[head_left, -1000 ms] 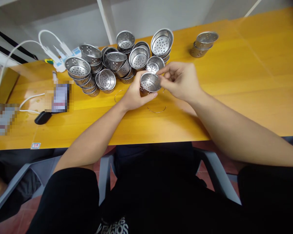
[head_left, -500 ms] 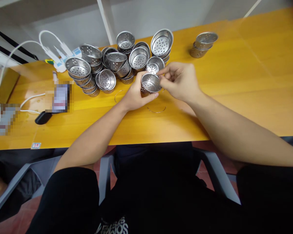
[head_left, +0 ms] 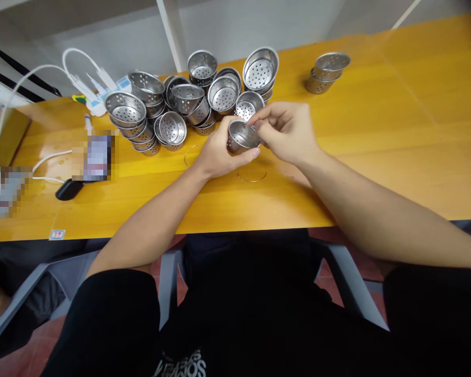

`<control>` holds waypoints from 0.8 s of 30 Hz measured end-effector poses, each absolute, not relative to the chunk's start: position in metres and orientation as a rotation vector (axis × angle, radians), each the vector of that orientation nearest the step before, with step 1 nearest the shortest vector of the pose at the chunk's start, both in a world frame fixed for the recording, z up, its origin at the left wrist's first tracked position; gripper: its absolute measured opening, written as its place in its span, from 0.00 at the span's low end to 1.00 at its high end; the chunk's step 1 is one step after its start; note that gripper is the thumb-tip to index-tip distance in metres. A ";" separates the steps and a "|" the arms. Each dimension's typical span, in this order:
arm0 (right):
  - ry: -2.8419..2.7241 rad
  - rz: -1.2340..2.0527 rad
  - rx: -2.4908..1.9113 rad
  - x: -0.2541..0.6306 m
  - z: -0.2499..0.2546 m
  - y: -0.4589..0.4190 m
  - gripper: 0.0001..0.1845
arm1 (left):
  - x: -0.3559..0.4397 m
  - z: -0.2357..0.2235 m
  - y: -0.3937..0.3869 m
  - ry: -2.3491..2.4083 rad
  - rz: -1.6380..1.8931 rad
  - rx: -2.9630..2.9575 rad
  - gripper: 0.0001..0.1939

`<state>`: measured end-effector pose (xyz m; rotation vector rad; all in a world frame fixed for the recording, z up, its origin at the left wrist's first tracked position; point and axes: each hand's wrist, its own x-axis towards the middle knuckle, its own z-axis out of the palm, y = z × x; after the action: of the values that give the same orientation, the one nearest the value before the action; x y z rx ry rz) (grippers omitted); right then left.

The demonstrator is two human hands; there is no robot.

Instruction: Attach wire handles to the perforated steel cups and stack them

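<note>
A small perforated metal cup point(head_left: 241, 137) is held up over the table, its mouth tilted toward me. My left hand point(head_left: 219, 152) wraps round the cup's left side, thumb along the near side. At the right part of the rim is my right hand point(head_left: 288, 130), thumb and forefinger pinched together just over the opening. Whatever those fingertips hold is too small to make out. A thin curved wire point(head_left: 251, 181) lies on the table below the cup. Another curved wire point(head_left: 186, 157) lies left of it, close to my left wrist.
Several stacks of perforated cups point(head_left: 125, 110) crowd the back of the yellow table point(head_left: 377, 146). Two nested cups point(head_left: 329, 65) stand apart at the right. On the left are a phone point(head_left: 98, 157), a black object point(head_left: 69, 189) and a power strip point(head_left: 98, 107) with white cables.
My right fingertips have shifted slightly left, from the cup's right rim to over its opening. The cup and my left hand have barely moved.
</note>
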<state>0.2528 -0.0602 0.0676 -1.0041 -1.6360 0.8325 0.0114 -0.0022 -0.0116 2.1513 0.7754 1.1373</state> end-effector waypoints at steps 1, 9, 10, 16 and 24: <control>-1.640 0.889 -0.986 0.254 0.071 -0.062 0.25 | 0.010 -0.011 -0.002 0.768 1.131 2.143 0.53; -1.686 1.136 -0.769 0.260 0.079 -0.063 0.40 | 0.002 -0.007 0.001 0.635 1.066 2.149 0.52; -1.670 1.149 -0.758 0.260 0.078 -0.062 0.39 | 0.002 -0.008 0.001 0.637 1.068 2.166 0.53; -1.614 1.214 -0.714 0.262 0.075 -0.059 0.35 | 0.006 -0.012 -0.001 0.705 1.103 2.229 0.45; -1.607 1.294 -0.706 0.263 0.077 -0.059 0.34 | 0.006 -0.003 -0.009 0.741 1.086 2.246 0.39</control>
<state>0.2627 -0.0591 0.0774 -0.7055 -1.6071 1.2943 0.0063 -0.0093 -0.0035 2.2461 0.7412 1.0860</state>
